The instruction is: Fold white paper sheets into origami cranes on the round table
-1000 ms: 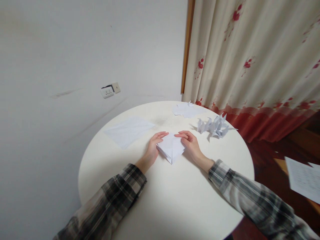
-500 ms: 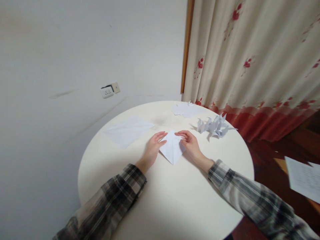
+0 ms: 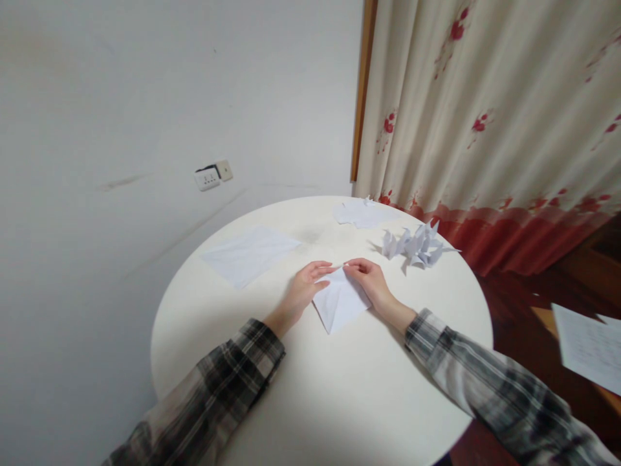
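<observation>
A white sheet of paper, folded into a small kite-like shape (image 3: 341, 304), lies on the white round table (image 3: 301, 401) with one point toward me. My left hand (image 3: 305, 285) holds its upper left edge, thumb on top and the fingers along the far side. At the far corner my right hand (image 3: 369, 279) pinches the folded paper, its fingertips close to those of the left. A crease runs down from the far corner to the near point. Parts of the paper's upper edges are hidden by my fingers.
Several folded paper cranes (image 3: 421, 246) cluster at the table's right. A flat creased sheet (image 3: 252, 252) lies on the left, and more paper (image 3: 361, 213) rests at the far edge. Behind are a wall socket (image 3: 207, 179) and a floral curtain (image 3: 485, 129). Written sheets (image 3: 587, 343) lie off to the right.
The folded paper has come slightly nearer and turned, its near point now a little further left. My fingertips have drawn closer together at its far corner.
</observation>
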A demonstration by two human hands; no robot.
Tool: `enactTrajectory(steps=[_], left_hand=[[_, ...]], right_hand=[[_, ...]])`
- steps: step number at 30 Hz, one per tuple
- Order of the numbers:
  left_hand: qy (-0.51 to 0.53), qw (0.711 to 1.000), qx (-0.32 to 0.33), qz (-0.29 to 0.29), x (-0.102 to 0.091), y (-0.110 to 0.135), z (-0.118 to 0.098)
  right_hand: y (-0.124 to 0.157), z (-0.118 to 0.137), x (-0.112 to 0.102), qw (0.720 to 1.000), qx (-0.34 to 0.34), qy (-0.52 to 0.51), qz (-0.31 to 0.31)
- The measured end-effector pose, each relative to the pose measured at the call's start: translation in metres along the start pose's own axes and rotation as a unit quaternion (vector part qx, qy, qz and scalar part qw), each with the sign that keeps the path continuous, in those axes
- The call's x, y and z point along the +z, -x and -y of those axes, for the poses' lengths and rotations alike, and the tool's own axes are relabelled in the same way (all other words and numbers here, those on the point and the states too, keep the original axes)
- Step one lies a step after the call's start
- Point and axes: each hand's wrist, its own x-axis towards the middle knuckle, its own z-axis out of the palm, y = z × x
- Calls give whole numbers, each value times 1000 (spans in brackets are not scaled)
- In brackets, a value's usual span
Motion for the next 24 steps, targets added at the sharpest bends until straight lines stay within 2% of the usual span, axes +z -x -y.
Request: enactTrajectory(steps=[9,14,24], left_hand=[[-27,999,-16,-14,2,2,-2],[-55,996,-61,-16,1,3,-1],[-62,996,-54,-42,2,2,-3]], right_hand=[[-1,-2,-2,998,-52,46,5],[1,1,-2,997,-53,49,5],[0,-1,-1,998,-50,31,10]])
